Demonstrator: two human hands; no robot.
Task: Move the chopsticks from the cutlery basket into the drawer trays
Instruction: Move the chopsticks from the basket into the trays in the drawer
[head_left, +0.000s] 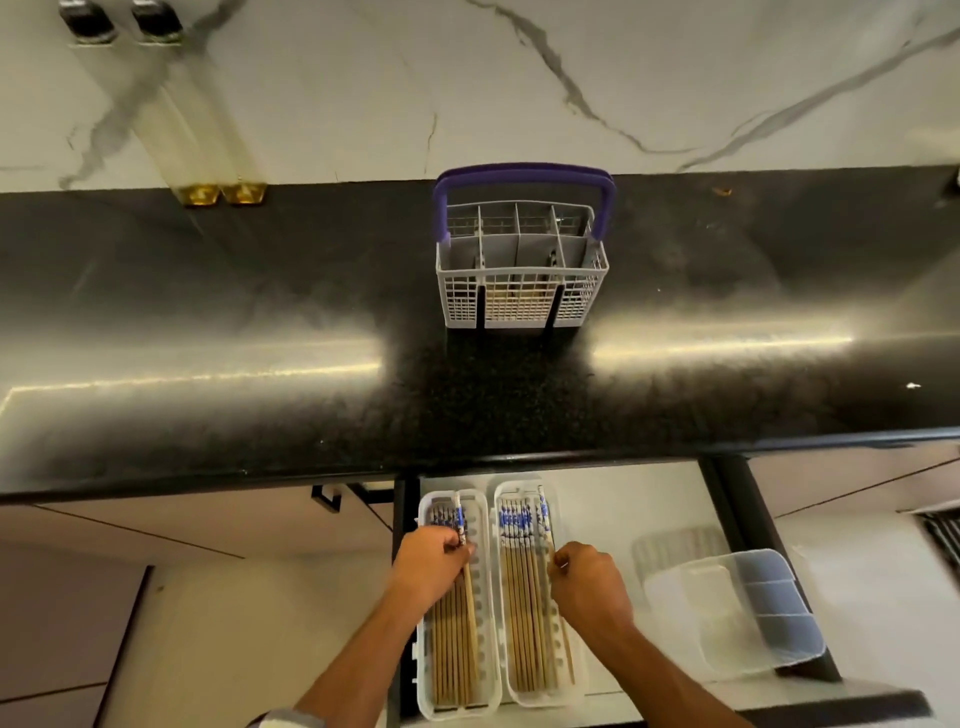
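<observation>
A black stone countertop (208, 322) runs across the view beneath a white marble-patterned wall. On it stands the cutlery basket (522, 270), grey plastic lattice with a purple handle; its compartments look nearly empty, though something dark in the front middle cell cannot be made out.

Below the counter edge a drawer (649, 499) is pulled open. Inside, at the left, two white slotted trays lie side by side, long ends pointing away from the person. A clear empty divided container (748, 613) sits well to the right.

The left tray (485, 597) and the right tray (569, 670) each hold a row of chopsticks lying lengthwise: slim light-wood sticks whose far ends carry a blue-and-white pattern.

The left hand (431, 566) is curled over the left tray, fingers pinched around one chopstick (465, 551) that slants across the others. The right hand (587, 577) hovers at the right tray's edge, fingers closed on a chopstick (545, 525) resting against that tray's right wall.

The task seems close to finished. To do this step well, each held stick should be lowered flat and parallel to its neighbours, patterned ends aligned, then released only once it lies settled within the tray.
</observation>
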